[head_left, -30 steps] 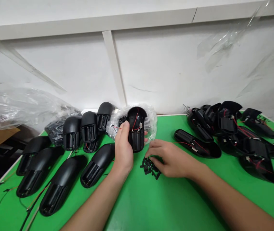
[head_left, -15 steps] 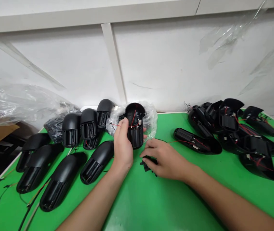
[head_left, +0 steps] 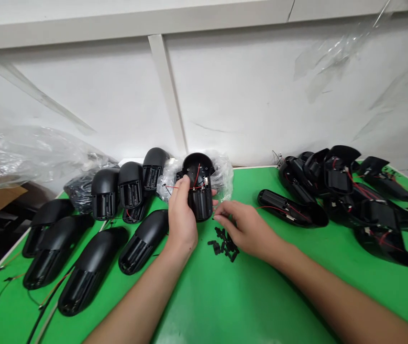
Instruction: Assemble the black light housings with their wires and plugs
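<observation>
Black plastic housing, open side up, gripped upright in left hand, red wires exposed, above green bench mat. Right hand narrowly pinched just beside housing, over loose small black parts; cannot tell whether it holds one.

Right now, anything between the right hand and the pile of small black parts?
Nothing visible. The right hand sits just up and to the right of the small black parts, with no object between them.
</observation>
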The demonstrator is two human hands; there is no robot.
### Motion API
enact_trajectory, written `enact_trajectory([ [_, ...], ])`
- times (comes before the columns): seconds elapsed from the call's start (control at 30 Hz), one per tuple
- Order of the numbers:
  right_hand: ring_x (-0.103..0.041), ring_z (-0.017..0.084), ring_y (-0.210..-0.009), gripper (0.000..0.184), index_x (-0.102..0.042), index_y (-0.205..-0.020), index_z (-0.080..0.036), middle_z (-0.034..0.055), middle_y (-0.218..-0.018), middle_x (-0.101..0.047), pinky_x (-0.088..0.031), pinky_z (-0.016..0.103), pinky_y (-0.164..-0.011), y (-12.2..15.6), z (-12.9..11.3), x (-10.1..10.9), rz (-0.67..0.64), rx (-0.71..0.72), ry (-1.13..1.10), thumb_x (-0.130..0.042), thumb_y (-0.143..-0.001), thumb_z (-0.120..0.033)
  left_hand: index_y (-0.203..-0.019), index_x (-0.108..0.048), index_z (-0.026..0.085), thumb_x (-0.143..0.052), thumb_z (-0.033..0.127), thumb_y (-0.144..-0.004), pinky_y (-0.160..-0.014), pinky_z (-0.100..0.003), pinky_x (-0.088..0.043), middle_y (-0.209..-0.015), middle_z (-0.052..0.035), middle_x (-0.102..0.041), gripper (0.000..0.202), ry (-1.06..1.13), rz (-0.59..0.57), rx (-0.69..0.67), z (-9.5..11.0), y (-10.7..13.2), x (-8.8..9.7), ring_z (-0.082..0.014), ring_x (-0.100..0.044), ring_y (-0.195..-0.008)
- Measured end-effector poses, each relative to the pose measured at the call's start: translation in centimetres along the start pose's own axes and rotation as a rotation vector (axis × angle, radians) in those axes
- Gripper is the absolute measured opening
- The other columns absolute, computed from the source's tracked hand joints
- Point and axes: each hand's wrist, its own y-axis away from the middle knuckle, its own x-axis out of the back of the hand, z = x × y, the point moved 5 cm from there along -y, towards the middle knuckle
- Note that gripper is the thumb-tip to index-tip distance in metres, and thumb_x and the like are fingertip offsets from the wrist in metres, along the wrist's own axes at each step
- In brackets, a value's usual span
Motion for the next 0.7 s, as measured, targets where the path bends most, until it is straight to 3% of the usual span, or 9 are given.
enact_trajectory([
  [0.1,-0.059,0.015,-0.077,0.012,-0.067,-0.098,-0.015,0.0033,-0.086,-0.067,-0.045,0.029,-0.072,-0.2,0.5,0.8,0.12,-0.122,-0.13,-0.059,-0.1,-0.023,-0.11,-0.061,0.016,-0.07,0.065,-0.089,-0.068,-0.033,-0.061,-0.09,-0.0091,-0.073,0.053,0.027,-0.011,0.014,0.2,0.1,-0.3,-0.0235,-0.075,-0.074],
  [0.27,-0.062,0.018,-0.083,0.036,-0.078,-0.115,-0.014,0.0087,-0.097,-0.072,-0.048,0.032,-0.075,-0.5,1.6,2.0,0.299,-0.237,-0.25,-0.062,-0.096,-0.039,-0.112,-0.057,0.019,-0.082,0.046,-0.082,-0.061,-0.032,-0.06,-0.088,-0.0063,-0.074,0.049,0.03,-0.011,0.08,0.2,0.3,-0.7,-0.0222,-0.073,-0.066],
  [0.37,-0.056,0.017,-0.073,0.042,-0.08,-0.112,-0.012,0.0066,-0.083,-0.068,-0.044,0.031,-0.068,-0.6,2.0,2.4,0.32,-0.33,-0.335,-0.066,-0.091,-0.046,-0.11,-0.055,0.019,-0.085,0.038,-0.077,-0.055,-0.03,-0.058,-0.089,-0.0054,-0.073,0.048,-0.005,-0.019,0.107,0.1,0.5,-0.9,-0.0215,-0.072,-0.063],
  [0.57,-0.062,0.014,-0.071,0.037,-0.079,-0.09,-0.013,0.0045,-0.08,-0.07,-0.05,0.028,-0.068,-0.5,2.5,2.8,0.496,-0.502,-0.801,-0.089,-0.068,-0.041,-0.106,-0.057,0.019,-0.086,0.037,-0.07,-0.049,-0.03,-0.057,-0.085,-0.0014,-0.067,0.049,-0.111,-0.05,0.109,-0.1,0.7,-1.0,-0.021,-0.07,-0.06],
  [0.7,-0.066,0.013,-0.073,0.047,-0.083,-0.098,-0.011,0.0065,-0.083,-0.075,-0.053,0.026,-0.073,-0.4,2.7,2.3,0.513,-0.591,-0.972,-0.096,-0.06,-0.036,-0.105,-0.058,0.02,-0.085,0.037,-0.073,-0.048,-0.031,-0.057,-0.079,0.0003,-0.063,0.045,-0.168,-0.046,0.079,-0.4,0.7,-1.0,-0.0194,-0.067,-0.058],
])
